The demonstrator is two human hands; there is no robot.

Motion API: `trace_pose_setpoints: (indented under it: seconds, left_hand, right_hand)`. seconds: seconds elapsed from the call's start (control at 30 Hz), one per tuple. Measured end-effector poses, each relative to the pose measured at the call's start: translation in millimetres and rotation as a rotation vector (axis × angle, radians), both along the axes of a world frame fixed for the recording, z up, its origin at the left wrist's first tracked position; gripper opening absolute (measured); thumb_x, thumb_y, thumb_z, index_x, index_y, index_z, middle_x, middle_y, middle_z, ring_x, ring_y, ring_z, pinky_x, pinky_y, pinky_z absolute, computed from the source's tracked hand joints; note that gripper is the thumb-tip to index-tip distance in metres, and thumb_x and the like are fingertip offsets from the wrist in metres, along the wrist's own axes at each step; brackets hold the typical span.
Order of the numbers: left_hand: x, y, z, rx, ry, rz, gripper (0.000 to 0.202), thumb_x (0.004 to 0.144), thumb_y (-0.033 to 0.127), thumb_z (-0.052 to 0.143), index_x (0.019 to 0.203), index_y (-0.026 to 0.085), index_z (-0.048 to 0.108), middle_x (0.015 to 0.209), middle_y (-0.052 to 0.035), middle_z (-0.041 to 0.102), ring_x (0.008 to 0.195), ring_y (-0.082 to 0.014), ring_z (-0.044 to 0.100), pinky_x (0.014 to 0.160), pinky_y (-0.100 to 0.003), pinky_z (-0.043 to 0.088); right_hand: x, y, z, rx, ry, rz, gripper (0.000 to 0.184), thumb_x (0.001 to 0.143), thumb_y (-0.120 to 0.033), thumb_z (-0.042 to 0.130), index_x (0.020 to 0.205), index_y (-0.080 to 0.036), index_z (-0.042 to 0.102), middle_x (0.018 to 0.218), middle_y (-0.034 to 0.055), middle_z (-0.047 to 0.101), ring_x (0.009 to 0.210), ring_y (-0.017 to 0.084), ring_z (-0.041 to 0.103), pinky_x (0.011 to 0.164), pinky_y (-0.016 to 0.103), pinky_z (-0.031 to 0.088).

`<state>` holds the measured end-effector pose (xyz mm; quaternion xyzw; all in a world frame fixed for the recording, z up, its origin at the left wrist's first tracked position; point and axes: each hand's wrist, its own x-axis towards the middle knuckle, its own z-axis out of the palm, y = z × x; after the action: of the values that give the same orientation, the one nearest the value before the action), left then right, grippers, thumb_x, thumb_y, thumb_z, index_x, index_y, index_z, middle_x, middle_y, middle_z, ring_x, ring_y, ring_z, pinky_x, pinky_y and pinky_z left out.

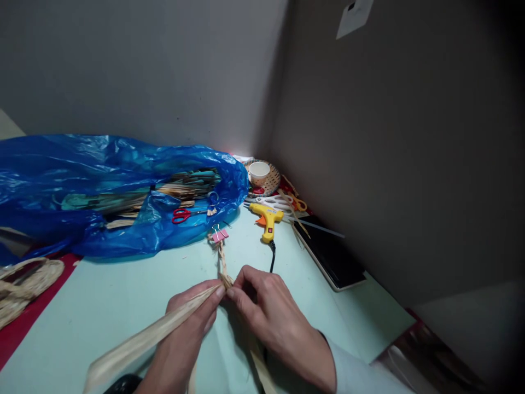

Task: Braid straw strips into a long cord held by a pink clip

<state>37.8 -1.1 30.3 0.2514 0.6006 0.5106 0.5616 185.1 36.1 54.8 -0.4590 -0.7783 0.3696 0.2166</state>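
A braid (222, 258) of pale dried leaf strips runs toward me from a pink binder clip (220, 235). At its near end my left hand (192, 312) pinches the strips between thumb and fingers. A long flat strip (151, 329) lies over that hand and trails to the lower left. My right hand (266, 312) is closed on the strips at the same spot, its thumb and forefinger almost touching the left thumb. Other strip ends (261, 366) hang below my hands. My palms hide part of them.
A blue plastic bag (123, 241) holding dried leaf strips lies at left, with red scissors (181, 215) on it. A yellow glue gun (268, 219), a dark tablet (328, 254) and a white cup (259, 172) in a basket stand to the right. Braided coils (28, 290) lie far left.
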Motion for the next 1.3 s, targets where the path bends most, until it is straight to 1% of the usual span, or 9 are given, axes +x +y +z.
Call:
trace_pose_setpoints:
  seconds: [0.13, 0.27, 0.37, 0.5, 0.63, 0.73, 0.9, 1.1, 1.3]
  left_hand:
    - [1.1, -0.4, -0.4, 0.027, -0.001, -0.008, 0.030, 0.064, 0.037, 0.082, 0.085, 0.017, 0.076, 0.068, 0.0004, 0.067, 0.066, -0.0132, 0.055, 0.060, -0.019, 0.043]
    - [2.1, 1.3, -2.5, 0.033, -0.045, 0.021, 0.027, 0.063, 0.034, 0.083, 0.083, 0.017, 0.076, 0.067, 0.0004, 0.068, 0.066, -0.0129, 0.055, 0.062, -0.019, 0.044]
    - [1.7, 2.2, -5.1, 0.027, -0.065, 0.040, 0.025, 0.059, 0.031, 0.086, 0.077, 0.018, 0.075, 0.067, 0.0006, 0.068, 0.061, -0.0117, 0.053, 0.061, -0.020, 0.043]
    - [0.9, -0.1, -4.1, 0.069, -0.014, -0.013, 0.020, 0.065, 0.033, 0.082, 0.074, 0.017, 0.073, 0.063, 0.0015, 0.062, 0.059, -0.0108, 0.049, 0.053, -0.019, 0.036]
    - [0.7, -0.6, -0.4, 0.097, 0.021, -0.052, 0.022, 0.075, 0.035, 0.072, 0.069, 0.014, 0.068, 0.057, 0.0047, 0.050, 0.048, -0.0054, 0.027, 0.045, -0.019, 0.020]
    - [0.1, 1.6, 0.3, 0.095, -0.036, -0.076, 0.025, 0.075, 0.036, 0.071, 0.068, 0.013, 0.065, 0.054, 0.0068, 0.044, 0.045, -0.0036, 0.017, 0.043, -0.020, 0.012]
    - [2.0, 2.4, 0.9, 0.067, -0.072, -0.035, 0.025, 0.068, 0.033, 0.077, 0.074, 0.014, 0.062, 0.056, 0.0064, 0.050, 0.042, -0.0015, 0.021, 0.043, -0.018, 0.012]
    - [8.7, -0.3, 1.5, 0.040, -0.049, 0.045, 0.029, 0.068, 0.033, 0.076, 0.084, 0.017, 0.059, 0.059, 0.0046, 0.059, 0.041, -0.0014, 0.026, 0.043, -0.017, 0.014]
    - [2.0, -2.1, 0.8, 0.089, 0.045, 0.062, 0.029, 0.069, 0.032, 0.077, 0.088, 0.017, 0.063, 0.063, 0.0027, 0.063, 0.043, -0.0017, 0.028, 0.043, -0.017, 0.017]
  right_hand:
    - [-1.6, 0.6, -5.0, 0.025, 0.003, -0.041, 0.018, 0.095, -0.030, 0.050, 0.081, -0.019, 0.053, 0.078, 0.0002, 0.061, 0.072, 0.014, 0.052, 0.063, 0.026, 0.031]
    - [-2.2, 1.5, -8.1, 0.067, 0.032, -0.056, 0.010, 0.093, -0.028, 0.053, 0.094, -0.018, 0.054, 0.093, 0.0045, 0.062, 0.086, 0.018, 0.054, 0.073, 0.027, 0.035]
    - [-2.2, 2.6, -7.7, 0.002, -0.006, -0.001, 0.016, 0.097, -0.029, 0.045, 0.090, -0.018, 0.056, 0.087, 0.0039, 0.064, 0.080, 0.017, 0.056, 0.070, 0.028, 0.035]
    - [0.2, 3.7, -6.9, -0.006, 0.029, 0.027, 0.020, 0.098, -0.027, 0.044, 0.088, -0.018, 0.059, 0.083, 0.0030, 0.066, 0.077, 0.016, 0.056, 0.067, 0.027, 0.033]
    - [1.0, 5.7, -7.0, -0.007, 0.046, 0.033, 0.022, 0.097, -0.025, 0.046, 0.084, -0.016, 0.062, 0.078, 0.0021, 0.066, 0.070, 0.014, 0.055, 0.064, 0.026, 0.032]
    - [-0.8, 6.7, -7.8, -0.007, 0.072, 0.042, 0.022, 0.096, -0.022, 0.046, 0.084, -0.017, 0.063, 0.078, 0.0016, 0.067, 0.070, 0.014, 0.056, 0.064, 0.025, 0.034]
    - [-3.8, 5.9, -9.6, -0.015, 0.117, 0.024, 0.022, 0.096, -0.019, 0.044, 0.086, -0.019, 0.064, 0.084, 0.0023, 0.069, 0.079, 0.016, 0.060, 0.070, 0.025, 0.037]
    - [-5.3, 5.1, -7.8, -0.054, 0.099, 0.014, 0.025, 0.095, -0.018, 0.043, 0.083, -0.018, 0.065, 0.082, 0.0026, 0.069, 0.075, 0.015, 0.059, 0.068, 0.026, 0.036]
    - [-3.6, 7.5, -6.1, -0.065, 0.101, -0.015, 0.024, 0.092, -0.018, 0.044, 0.083, -0.018, 0.066, 0.078, 0.0017, 0.066, 0.074, 0.015, 0.056, 0.065, 0.025, 0.035]
